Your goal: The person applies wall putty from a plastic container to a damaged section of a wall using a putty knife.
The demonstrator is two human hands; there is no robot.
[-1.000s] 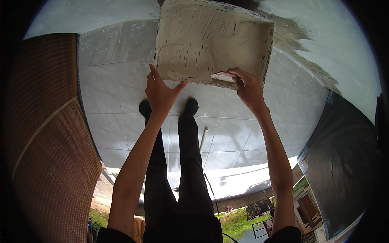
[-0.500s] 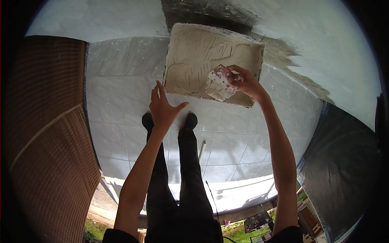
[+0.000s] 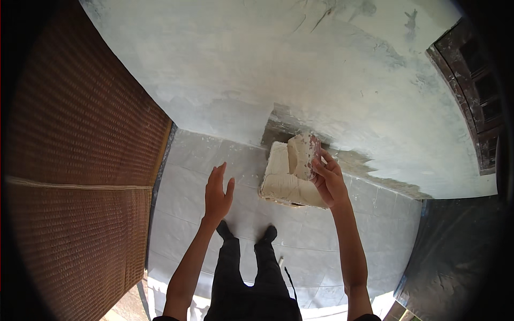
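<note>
Held up over the right part of a tray, a putty spreader (image 3: 309, 155), flat, reddish and smeared with pale filler, is pinched at its right edge by my right hand (image 3: 330, 182). A thick strip of filler appears along its left side. The shallow rectangular tray (image 3: 292, 204) lies on the floor against the wall, full of cream-coloured filler (image 3: 277, 179); the spreader and my right hand hide part of it. To the tray's left, my left hand (image 3: 218, 193) hangs in the air, empty, fingers stretched and thumb apart.
Ahead rises a wall (image 3: 230, 69) coated pale, with a dark uncoated patch (image 3: 350, 160) low down behind the tray. A brown woven screen (image 3: 85, 160) stands left, a dark sheet (image 3: 455, 241) right. Grey tiles (image 3: 187, 187) cover the floor; a dark wooden frame (image 3: 471, 80) is upper right.
My view has tilted up, showing more wall. My right hand has lifted the spreader from the filler and turned it. My left hand stays open, now farther from the tray.
</note>
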